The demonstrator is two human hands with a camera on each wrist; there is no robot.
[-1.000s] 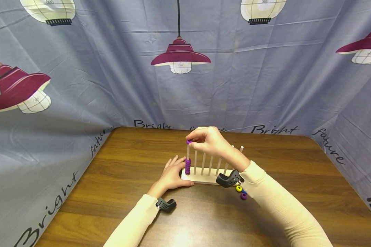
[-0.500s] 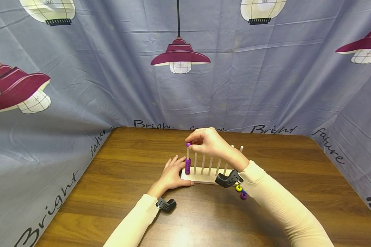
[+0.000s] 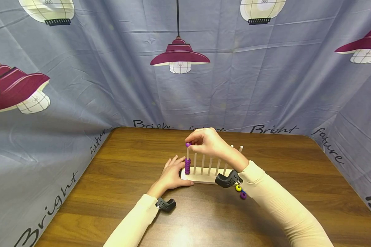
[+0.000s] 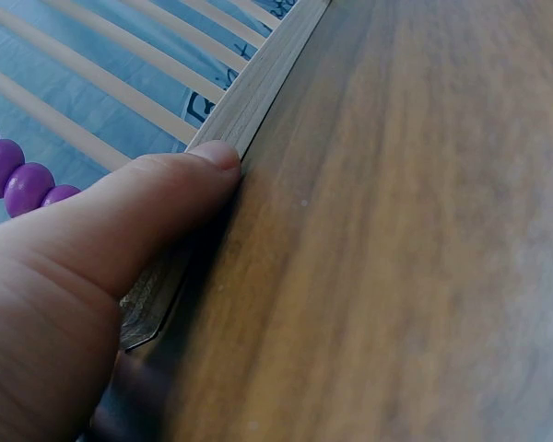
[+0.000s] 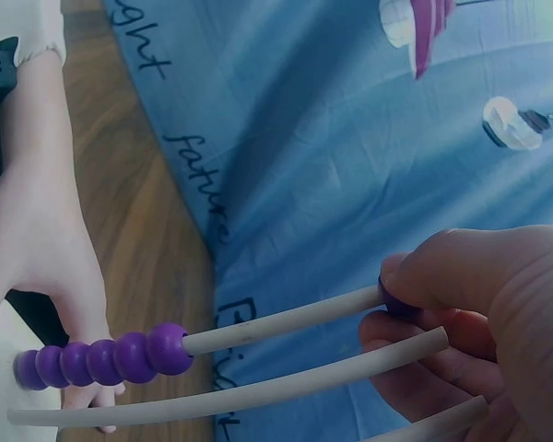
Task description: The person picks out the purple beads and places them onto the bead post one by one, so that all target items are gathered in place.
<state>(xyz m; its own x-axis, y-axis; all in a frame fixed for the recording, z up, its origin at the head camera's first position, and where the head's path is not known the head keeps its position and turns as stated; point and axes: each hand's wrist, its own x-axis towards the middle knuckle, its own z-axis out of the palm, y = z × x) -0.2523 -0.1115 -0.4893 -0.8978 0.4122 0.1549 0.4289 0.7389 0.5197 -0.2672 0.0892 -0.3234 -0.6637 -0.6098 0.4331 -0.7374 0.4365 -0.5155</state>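
Observation:
A pale wooden rack with several upright pegs stands on the table. Its leftmost peg carries a stack of several purple beads. My right hand pinches another purple bead between thumb and fingers at the top of that peg. The bead appears to sit around the peg's tip; the fingers partly hide it. My left hand lies at the rack's left end, fingers spread fairly straight behind it. In the left wrist view its thumb presses along the front edge of the base.
Near the rack's front right, a yellow bead, a purple bead and a partly hidden blue bead lie beside my right sleeve. The wooden table meets a hanging printed curtain behind.
My right hand has come down very slightly with the purple bead at the peg's top. My left hand and the stacked beads have stayed in place.

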